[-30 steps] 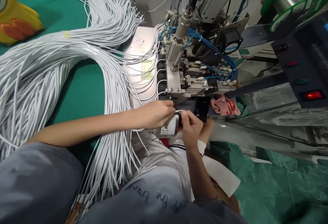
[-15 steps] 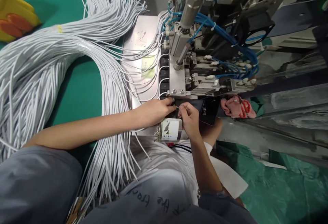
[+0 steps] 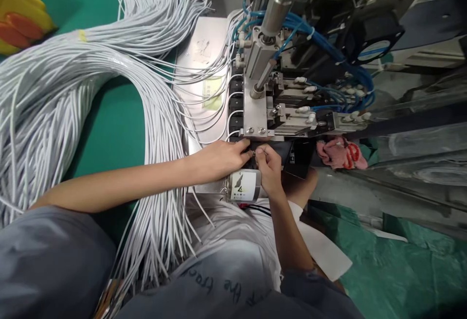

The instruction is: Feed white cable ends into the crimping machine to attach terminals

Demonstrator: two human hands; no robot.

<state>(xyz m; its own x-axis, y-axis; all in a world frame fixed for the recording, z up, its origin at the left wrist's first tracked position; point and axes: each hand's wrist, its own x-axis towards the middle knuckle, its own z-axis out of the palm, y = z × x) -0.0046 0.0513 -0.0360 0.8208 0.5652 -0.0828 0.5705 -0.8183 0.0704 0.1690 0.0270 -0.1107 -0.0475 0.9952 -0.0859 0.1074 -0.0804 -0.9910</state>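
Note:
My left hand point(image 3: 229, 159) reaches across the metal plate to the front end of the machine, its thumb and fingers bent together at the fingertips. What they grip is hidden. Facing it, my right hand point(image 3: 269, 164) is closed in a pinch on a small shiny metal piece point(image 3: 254, 153), too small to name exactly. The fingertips of both hands nearly meet there. Just above them, a white cable point(image 3: 232, 134) runs into the lowest of the black holders point(image 3: 236, 123) along the machine's edge. Below my hands sits a clear container with a white label point(image 3: 243, 186).
A thick bundle of white cables point(image 3: 120, 61) curves over the green table point(image 3: 113, 124) at left. The pneumatic machine point(image 3: 255, 110) with blue hoses point(image 3: 328, 56) rises ahead. A pink cloth point(image 3: 339, 152) lies right of my hands. A yellow object point(image 3: 25, 3) stands at the far left.
The view has shifted slightly, so the machine appears a little further right. My right hand's fingertips have drawn slightly closer to my left hand's; both stay at the same spot.

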